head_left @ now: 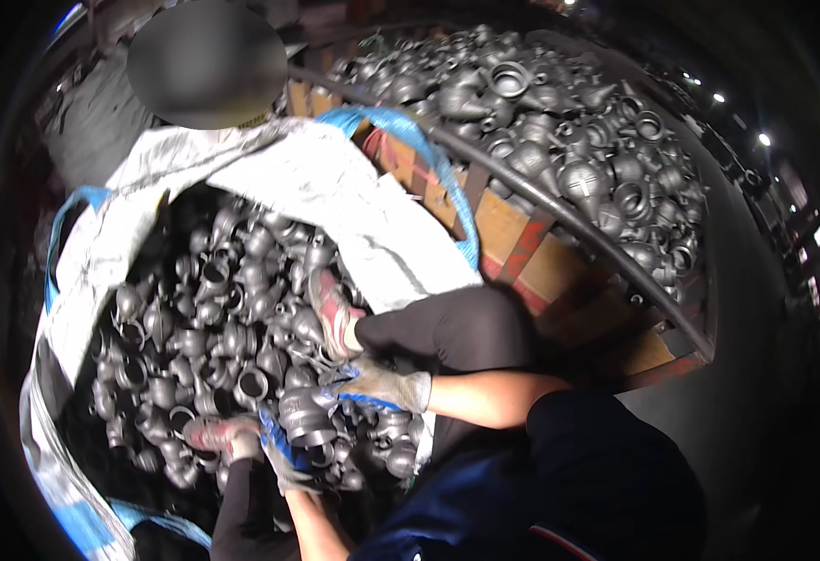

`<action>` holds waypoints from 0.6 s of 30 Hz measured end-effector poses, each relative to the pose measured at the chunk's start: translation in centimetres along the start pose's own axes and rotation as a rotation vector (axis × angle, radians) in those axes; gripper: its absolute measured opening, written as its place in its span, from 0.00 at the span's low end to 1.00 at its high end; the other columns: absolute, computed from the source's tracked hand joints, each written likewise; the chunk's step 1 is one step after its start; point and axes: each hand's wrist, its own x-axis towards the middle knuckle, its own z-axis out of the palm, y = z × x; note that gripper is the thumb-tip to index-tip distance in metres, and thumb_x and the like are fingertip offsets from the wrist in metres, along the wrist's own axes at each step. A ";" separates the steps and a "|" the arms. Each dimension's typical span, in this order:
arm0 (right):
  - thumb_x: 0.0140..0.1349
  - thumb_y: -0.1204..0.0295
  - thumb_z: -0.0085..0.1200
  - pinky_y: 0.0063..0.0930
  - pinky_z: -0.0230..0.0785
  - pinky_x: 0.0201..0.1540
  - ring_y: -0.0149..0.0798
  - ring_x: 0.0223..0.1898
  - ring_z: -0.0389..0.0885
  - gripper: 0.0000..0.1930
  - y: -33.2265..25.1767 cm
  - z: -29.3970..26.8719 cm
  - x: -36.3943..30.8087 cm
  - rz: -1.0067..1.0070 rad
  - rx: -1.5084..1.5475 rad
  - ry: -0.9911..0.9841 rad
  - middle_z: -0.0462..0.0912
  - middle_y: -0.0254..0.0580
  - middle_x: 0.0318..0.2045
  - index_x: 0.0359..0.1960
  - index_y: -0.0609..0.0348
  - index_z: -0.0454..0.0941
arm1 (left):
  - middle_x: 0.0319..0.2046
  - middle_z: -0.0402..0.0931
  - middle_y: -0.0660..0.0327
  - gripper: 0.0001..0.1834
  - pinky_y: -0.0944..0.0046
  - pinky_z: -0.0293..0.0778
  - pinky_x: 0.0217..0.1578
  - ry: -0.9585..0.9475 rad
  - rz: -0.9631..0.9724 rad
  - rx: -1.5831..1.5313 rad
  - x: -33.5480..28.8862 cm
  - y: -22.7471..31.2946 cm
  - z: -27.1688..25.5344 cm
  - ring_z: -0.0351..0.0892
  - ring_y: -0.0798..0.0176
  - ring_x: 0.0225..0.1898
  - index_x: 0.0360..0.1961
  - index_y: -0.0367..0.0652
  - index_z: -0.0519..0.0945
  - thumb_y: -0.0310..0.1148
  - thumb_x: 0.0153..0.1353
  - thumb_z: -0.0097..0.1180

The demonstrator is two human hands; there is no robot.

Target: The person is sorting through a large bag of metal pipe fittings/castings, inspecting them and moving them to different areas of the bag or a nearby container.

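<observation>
A rounded dark-grey metal casting (305, 416) with a wide ringed collar is between my two gloved hands, just above the heap of similar castings (209, 327). My left hand (284, 456), in a grey and blue work glove, presses against its left side with the fingers pointing up. From the right, my right hand (377, 385) grips its upper right side, the blue palm turned toward it. The heap fills a large white bulk bag (372, 234). My two reddish shoes (333, 316) rest on the castings inside the bag.
Beyond the bag on the right stands a metal-framed bin with a dark rail (559, 210) and wooden side boards (559, 262), piled with more castings (606, 168). Blue lifting straps (461, 201) loop from the bag's rim. A person with a blurred head (206, 65) is at the far left.
</observation>
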 end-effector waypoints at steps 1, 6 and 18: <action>0.56 0.63 0.61 0.18 0.69 0.39 0.24 0.36 0.76 0.17 -0.7 -0.1 0.0 -0.002 0.152 -0.037 0.81 0.34 0.34 0.42 0.62 0.80 | 0.42 0.74 0.58 0.22 0.64 0.67 0.49 -0.061 -0.162 -0.344 0.4 -0.2 0.2 0.72 0.64 0.43 0.46 0.37 0.71 0.46 0.65 0.40; 0.60 0.65 0.56 0.14 0.59 0.17 0.18 0.18 0.69 0.14 -6.0 -2.9 -1.2 0.118 0.191 0.125 0.78 0.28 0.22 0.44 0.59 0.78 | 0.41 0.74 0.59 0.21 0.65 0.68 0.45 -0.126 -0.085 -0.384 0.9 0.0 0.4 0.72 0.65 0.41 0.46 0.38 0.71 0.45 0.66 0.39; 0.64 0.55 0.46 0.28 0.71 0.19 0.30 0.17 0.72 0.16 -23.2 -20.4 -12.4 -0.527 0.344 0.988 0.76 0.36 0.20 0.35 0.57 0.74 | 0.37 0.75 0.63 0.18 0.68 0.72 0.34 0.024 -0.204 -0.474 0.0 0.7 1.9 0.75 0.66 0.34 0.47 0.40 0.72 0.42 0.68 0.37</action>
